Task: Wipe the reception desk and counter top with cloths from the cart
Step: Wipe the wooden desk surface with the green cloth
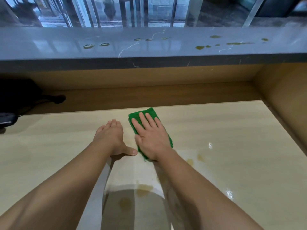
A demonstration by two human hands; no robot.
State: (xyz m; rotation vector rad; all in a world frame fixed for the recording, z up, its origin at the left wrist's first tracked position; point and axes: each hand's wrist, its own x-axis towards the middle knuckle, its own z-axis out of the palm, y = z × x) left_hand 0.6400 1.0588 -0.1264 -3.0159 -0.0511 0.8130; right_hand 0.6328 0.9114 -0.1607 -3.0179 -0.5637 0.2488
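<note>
Your right hand (150, 136) presses flat, fingers straight and spread, on the folded green microfibre cloth (146, 115); your left hand (111, 136) rests open, fingers relaxed, on the glossy beige desk (232, 146).

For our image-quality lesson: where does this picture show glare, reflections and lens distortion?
Head view: glare spots glint on the pale desk right of the green cloth; the dark counter top mirrors window frames; its straight front edge bows slightly, typical wide-angle distortion.
</note>
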